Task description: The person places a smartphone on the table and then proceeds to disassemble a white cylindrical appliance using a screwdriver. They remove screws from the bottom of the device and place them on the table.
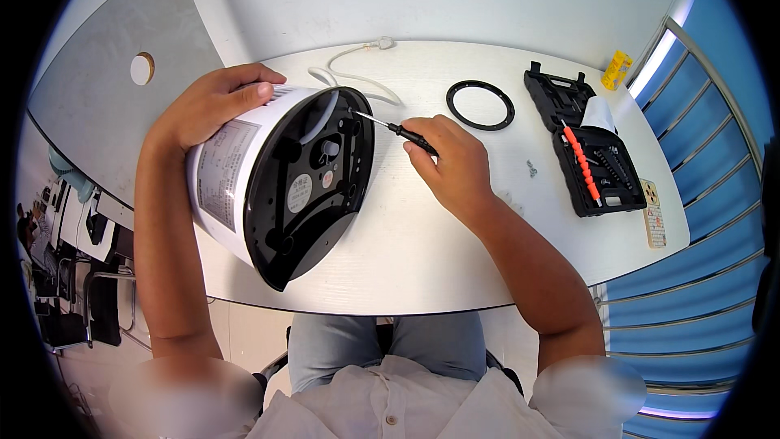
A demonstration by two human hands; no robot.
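A white appliance [236,162] with a black underside lies tipped on its side on the table, its base facing right. My left hand [215,106] grips its upper side, thumb and fingers pressed on the white shell. In my right hand [455,158] is a screwdriver [416,140] with a black handle. Its metal shaft points left, and the tip meets the upper part of the black base [313,187]. Whether a screw sits under the tip is too small to tell. From the appliance a pale power cord [370,85] runs to a plug [384,43] near the wall.
A black ring [480,106] lies beyond my right hand. Several small screws [532,168] rest on the white table [406,268]. Farther right are an open black tool case [573,195] with an orange flexible shaft [579,158], a yellow box [617,70] and a patterned phone-like object [653,215]. Metal railings [715,236] stand beyond.
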